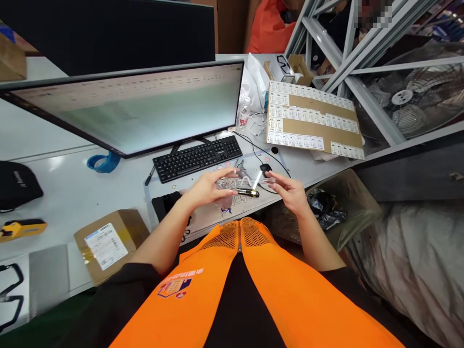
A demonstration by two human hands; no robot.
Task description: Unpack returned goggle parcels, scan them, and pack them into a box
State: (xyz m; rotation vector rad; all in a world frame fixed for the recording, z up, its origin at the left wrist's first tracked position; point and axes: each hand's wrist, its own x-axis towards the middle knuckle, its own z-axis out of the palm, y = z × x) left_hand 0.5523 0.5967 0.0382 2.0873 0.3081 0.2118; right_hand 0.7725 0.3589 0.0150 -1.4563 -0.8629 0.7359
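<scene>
Over the front edge of the desk, my left hand [208,187] curls its fingers and thumb around a crumpled clear plastic piece [226,182]. My right hand [292,192] has its thumb and fingers closed at the other end of the clear plastic, where a pale strip [257,179] shows between the hands. What exactly the plastic is cannot be made out. Just below it lies a black and yellow utility knife [247,192], close to my left thumb. A black mouse [266,167] sits right behind my right fingertips.
A keyboard [197,158] and monitor [152,106] stand ahead. Blue tape [104,162] and a cardboard box [112,244] are left. A label-covered cardboard sheet [313,121] leans at the right, above a lined bin [357,203]. Behind the metal frame [377,111], another person is partly visible.
</scene>
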